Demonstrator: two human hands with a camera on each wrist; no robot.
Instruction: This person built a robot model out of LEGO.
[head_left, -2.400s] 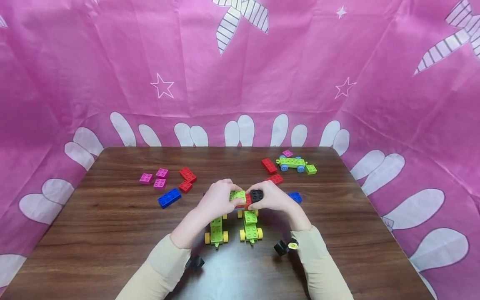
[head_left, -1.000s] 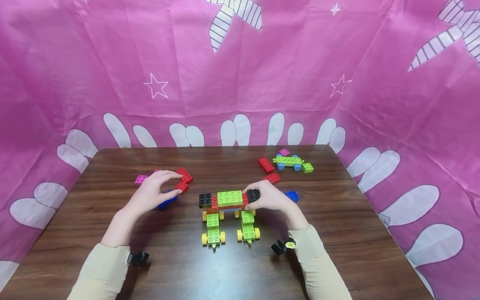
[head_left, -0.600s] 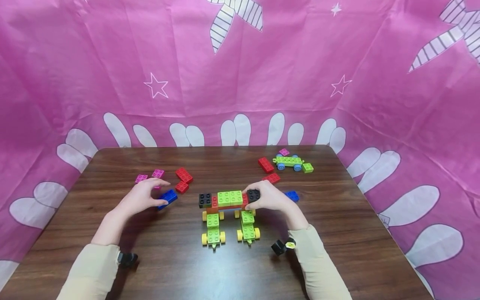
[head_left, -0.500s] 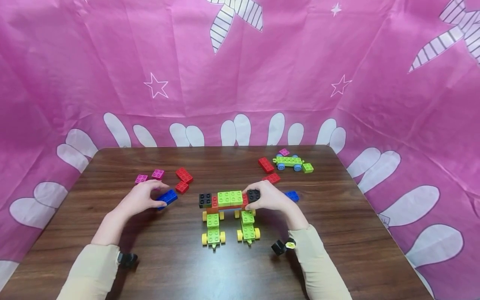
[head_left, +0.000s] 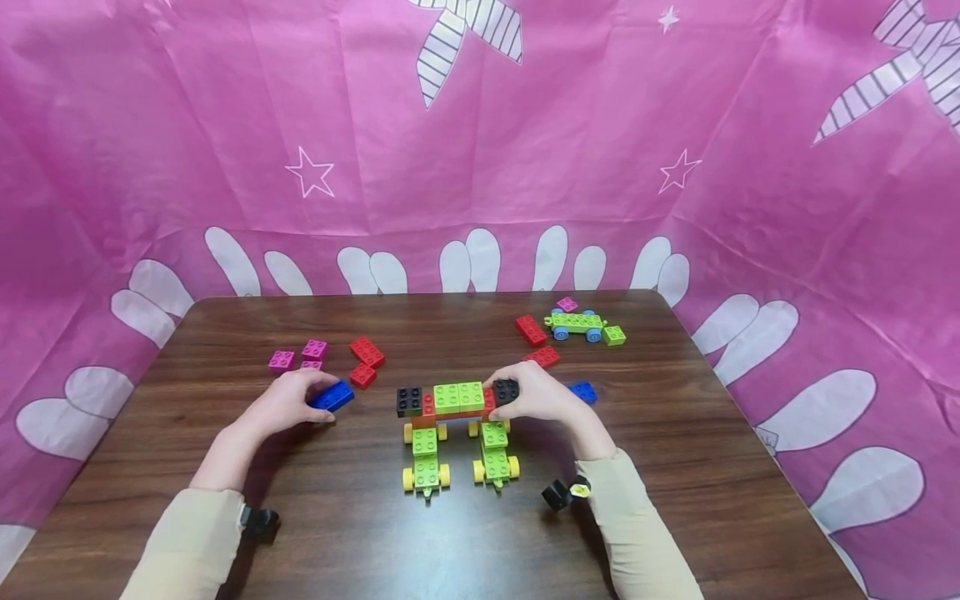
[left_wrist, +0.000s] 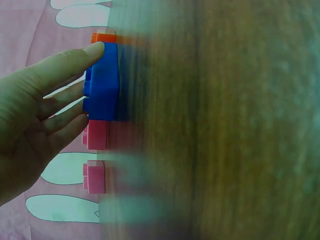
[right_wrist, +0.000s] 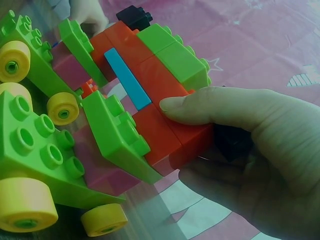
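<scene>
A blue brick [head_left: 332, 396] lies on the left half of the table, pinched between the thumb and fingers of my left hand [head_left: 291, 400]. In the left wrist view the thumb overlaps one end of the blue brick [left_wrist: 104, 85]; the other fingertips are partly hidden behind it. My right hand [head_left: 536, 393] grips the right end of a brick build [head_left: 459, 398]. That build has a red, lime and black beam across two lime wheeled bases [head_left: 426, 471] with yellow wheels. The right wrist view shows the thumb pressed on its red bricks [right_wrist: 165, 95], fingers underneath.
Several pink bricks [head_left: 282, 360] and two red bricks [head_left: 367, 351] lie beyond my left hand. At the back right are red bricks [head_left: 531, 330], a lime car base [head_left: 576, 322] with blue wheels and a lime brick [head_left: 614, 335]. Another blue brick [head_left: 583, 392] sits behind my right wrist.
My left hand has let go of the build, moved left to the blue brick and closed its thumb and fingers on it. My right hand has stayed on the build.
</scene>
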